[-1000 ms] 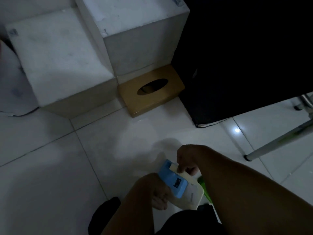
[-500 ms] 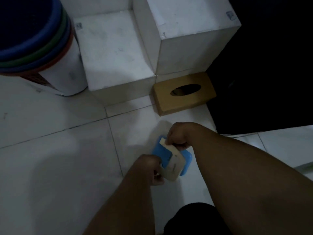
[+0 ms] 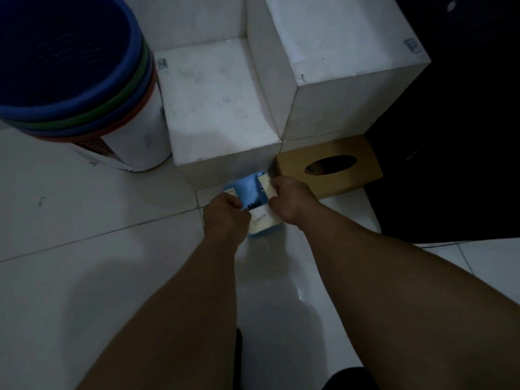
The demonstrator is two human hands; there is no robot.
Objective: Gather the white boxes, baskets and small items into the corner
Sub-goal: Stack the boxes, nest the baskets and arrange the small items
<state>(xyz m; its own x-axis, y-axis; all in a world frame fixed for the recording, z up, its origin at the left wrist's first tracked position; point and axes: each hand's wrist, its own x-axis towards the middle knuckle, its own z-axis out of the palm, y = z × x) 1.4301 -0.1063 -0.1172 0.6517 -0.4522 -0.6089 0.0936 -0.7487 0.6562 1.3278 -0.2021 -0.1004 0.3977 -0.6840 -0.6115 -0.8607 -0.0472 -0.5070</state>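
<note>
A small blue-and-cream packet [image 3: 253, 197] lies low over the tiled floor, just in front of the lower white box [image 3: 216, 108]. My left hand [image 3: 225, 212] grips its left edge and my right hand [image 3: 289, 201] grips its right edge. A taller white box [image 3: 337, 52] stands behind and to the right. A brown tissue box [image 3: 332, 167] with an oval opening lies right of the packet, against the tall box. Stacked baskets [image 3: 70, 74] with blue, green and red rims stand at the left.
A dark cabinet or panel [image 3: 464, 136] fills the right side beyond the tissue box. A white cylinder [image 3: 140, 136] stands under the baskets. Pale floor tiles [image 3: 84, 277] spread out at the left and front.
Both hands have carried the packet forward, from near my body up to the foot of the lower white box. The view has swung left, bringing the baskets into sight.
</note>
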